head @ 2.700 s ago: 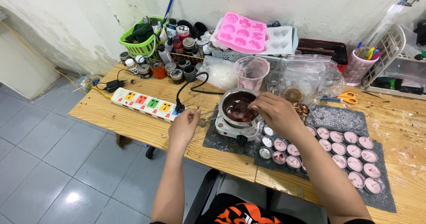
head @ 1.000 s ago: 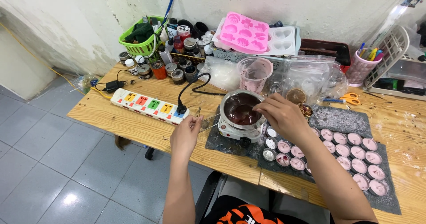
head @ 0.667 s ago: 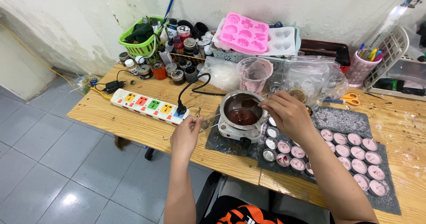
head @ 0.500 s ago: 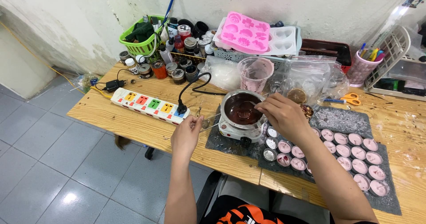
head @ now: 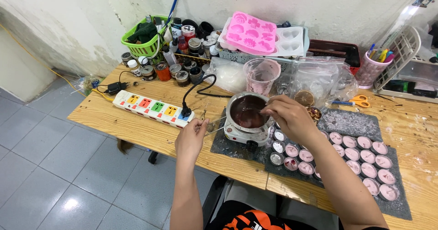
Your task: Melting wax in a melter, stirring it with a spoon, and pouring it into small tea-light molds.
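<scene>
Left hand (head: 190, 139) pinched the pot (head: 247, 113) handle at nine o'clock; right hand (head: 288, 117) gripped a stirrer — pink wax could slop out.

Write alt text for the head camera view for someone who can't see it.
A person's right hand stirs dark pink melted wax in a small metal pot on a white hot plate, while the left hand holds the pot's thin handle. Filled pink tealight cups sit on a dark mat on the wooden table, beside a white power strip.
</scene>
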